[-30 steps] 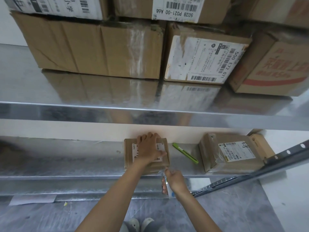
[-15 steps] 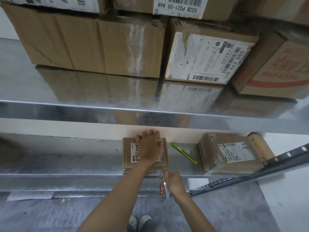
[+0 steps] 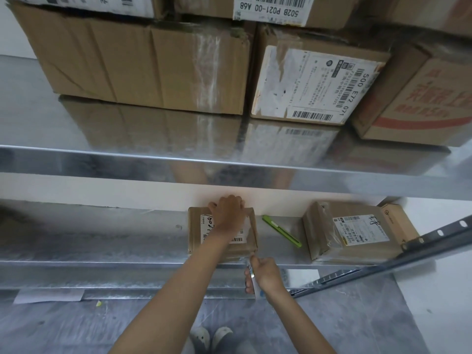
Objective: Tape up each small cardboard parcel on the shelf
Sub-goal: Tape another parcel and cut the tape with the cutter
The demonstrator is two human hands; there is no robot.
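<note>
My left hand (image 3: 227, 217) lies on top of the parcel (image 3: 246, 247), palm down, with the fingers curled over its far edge. The parcel sits flat on the lower shelf (image 3: 102, 238), near the front lip, its white label partly under my hand. My right hand (image 3: 267, 275) is just in front of the parcel's near right corner, below the shelf lip, closed round a thin white thing (image 3: 251, 277) with blue marks. It shows edge-on, and I cannot tell whether it is a tape roll. Its top end touches or nearly touches the parcel's corner.

Just right of the parcel a green cutter (image 3: 281, 231) lies slantwise on the shelf, apart from it. Further right stands the 2nd parcel (image 3: 329, 231), larger, wrapped in clear tape on its left side and bearing a printed label. A brown box (image 3: 398, 221) sits tight against its right side, by a slotted metal rail (image 3: 434, 236).

On the upper shelf (image 3: 76, 159) stand 3 big cartons: a plain one (image 3: 143, 65), 1 with a barcode label (image 3: 314, 85), and 1 with red print (image 3: 421, 98). More cartons are stacked on them.

Below, my 2 shoes (image 3: 212, 338) stand on the grey floor (image 3: 76, 328).
</note>
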